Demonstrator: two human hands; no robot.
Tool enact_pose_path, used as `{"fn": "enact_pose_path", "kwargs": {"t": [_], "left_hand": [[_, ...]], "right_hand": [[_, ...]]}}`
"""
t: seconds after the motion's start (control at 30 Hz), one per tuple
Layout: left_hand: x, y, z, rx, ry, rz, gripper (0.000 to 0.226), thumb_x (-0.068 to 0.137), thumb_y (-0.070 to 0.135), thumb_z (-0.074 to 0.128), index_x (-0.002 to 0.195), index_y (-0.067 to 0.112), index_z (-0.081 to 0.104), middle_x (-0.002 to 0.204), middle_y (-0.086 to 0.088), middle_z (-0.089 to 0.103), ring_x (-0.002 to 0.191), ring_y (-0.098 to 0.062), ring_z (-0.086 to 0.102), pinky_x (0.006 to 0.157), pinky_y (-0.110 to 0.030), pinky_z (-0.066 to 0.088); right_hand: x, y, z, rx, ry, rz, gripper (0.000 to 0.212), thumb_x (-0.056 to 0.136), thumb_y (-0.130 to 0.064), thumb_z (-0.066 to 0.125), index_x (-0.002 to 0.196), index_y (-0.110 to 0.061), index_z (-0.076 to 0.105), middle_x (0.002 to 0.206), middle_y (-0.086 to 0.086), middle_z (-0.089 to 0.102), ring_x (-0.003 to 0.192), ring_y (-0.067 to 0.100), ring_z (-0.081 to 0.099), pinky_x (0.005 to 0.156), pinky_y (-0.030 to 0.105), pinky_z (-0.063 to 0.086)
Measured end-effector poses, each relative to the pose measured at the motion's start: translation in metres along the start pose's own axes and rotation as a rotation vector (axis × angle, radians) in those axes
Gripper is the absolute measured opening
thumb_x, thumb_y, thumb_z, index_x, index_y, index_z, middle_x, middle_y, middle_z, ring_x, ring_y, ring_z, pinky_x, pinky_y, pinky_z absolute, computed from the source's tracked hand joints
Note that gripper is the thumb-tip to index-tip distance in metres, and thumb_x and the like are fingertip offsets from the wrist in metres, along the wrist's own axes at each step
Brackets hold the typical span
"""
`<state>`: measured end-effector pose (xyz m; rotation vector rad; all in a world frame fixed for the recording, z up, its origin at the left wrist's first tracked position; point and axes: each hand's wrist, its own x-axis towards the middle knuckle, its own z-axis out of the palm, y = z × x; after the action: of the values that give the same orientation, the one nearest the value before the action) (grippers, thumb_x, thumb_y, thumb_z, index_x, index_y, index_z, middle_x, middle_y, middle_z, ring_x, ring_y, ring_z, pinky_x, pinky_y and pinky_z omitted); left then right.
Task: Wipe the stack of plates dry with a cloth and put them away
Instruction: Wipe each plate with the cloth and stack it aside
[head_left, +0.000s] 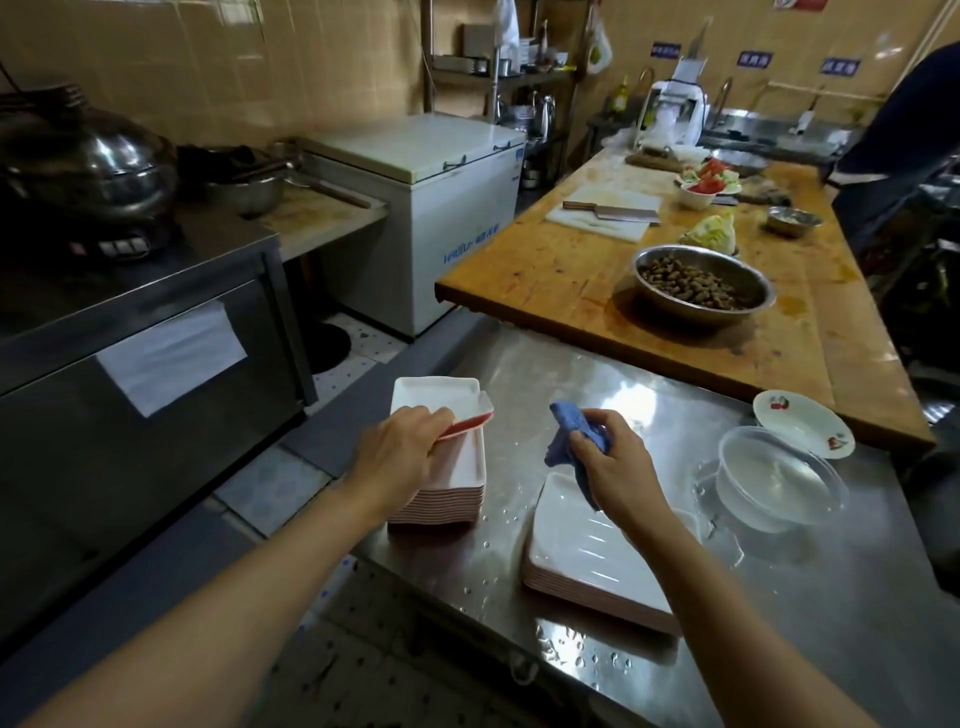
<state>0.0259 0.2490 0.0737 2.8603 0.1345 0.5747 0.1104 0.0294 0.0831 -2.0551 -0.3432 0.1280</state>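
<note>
The left hand (402, 452) pinches a plate (470, 413) tilted atop the tall stack (447, 499), fingers curled on its edge; the right hand (613, 462) grips the blue cloth (576, 431) above the shorter stack (587, 561). Which pile is dried I can't tell, but nothing seems put away yet, and droplets dot the steel counter (779, 597).

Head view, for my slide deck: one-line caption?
Left hand holds a plate over the taller stack; right hand holds blue cloth.
</note>
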Motion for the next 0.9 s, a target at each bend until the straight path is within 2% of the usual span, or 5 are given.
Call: {"fn": "enact_pose_path", "kwargs": {"t": [0.23,0.37,0.57,0.73,0.9], "left_hand": [[-0.020,0.007,0.022,0.151,-0.103,0.146,0.022,0.073,0.003,0.074,0.092,0.008,0.064,0.076,-0.012,0.060,0.069,-0.030,0.058,0.041,-0.028,0.034],[-0.028,0.006,0.034,0.218,-0.147,0.123,0.035,0.052,-0.006,0.084,0.078,0.007,0.064,0.064,-0.008,0.057,0.056,-0.026,0.056,0.033,-0.024,0.031],[-0.026,-0.008,0.061,0.284,-0.317,-0.008,0.025,0.089,0.001,0.044,0.110,0.013,0.051,0.111,-0.004,0.053,0.102,-0.022,0.048,0.059,-0.029,0.032],[-0.014,-0.016,0.070,0.282,-0.379,-0.067,0.015,0.091,0.013,0.050,0.105,0.016,0.050,0.111,0.000,0.051,0.102,-0.020,0.045,0.059,-0.029,0.034],[-0.012,-0.024,0.079,0.205,-0.438,-0.132,0.047,0.085,0.050,0.060,0.117,0.019,0.047,0.122,0.004,0.047,0.112,-0.017,0.044,0.076,-0.033,0.045]], "right_hand": [[-0.006,0.009,-0.002,-0.013,0.011,-0.009,0.023,0.094,-0.022,0.052,0.116,-0.017,0.052,0.096,-0.002,0.058,0.075,0.004,0.054,0.056,0.011,0.040],[-0.007,0.019,-0.005,-0.008,0.016,0.005,0.015,0.094,-0.021,0.053,0.109,-0.022,0.051,0.084,-0.016,0.055,0.072,0.005,0.055,0.050,0.011,0.044],[-0.006,0.031,-0.005,-0.016,0.022,0.032,0.014,0.093,-0.022,0.053,0.105,-0.027,0.050,0.086,-0.018,0.054,0.070,0.006,0.056,0.045,0.011,0.044],[-0.004,0.040,-0.004,-0.010,0.024,0.067,0.015,0.092,-0.021,0.053,0.105,-0.028,0.049,0.086,-0.020,0.054,0.068,0.004,0.055,0.045,0.007,0.043],[-0.004,0.049,-0.006,-0.002,0.037,0.086,0.017,0.092,-0.022,0.053,0.109,-0.025,0.053,0.095,-0.008,0.058,0.077,0.004,0.057,0.047,0.009,0.043]]}}
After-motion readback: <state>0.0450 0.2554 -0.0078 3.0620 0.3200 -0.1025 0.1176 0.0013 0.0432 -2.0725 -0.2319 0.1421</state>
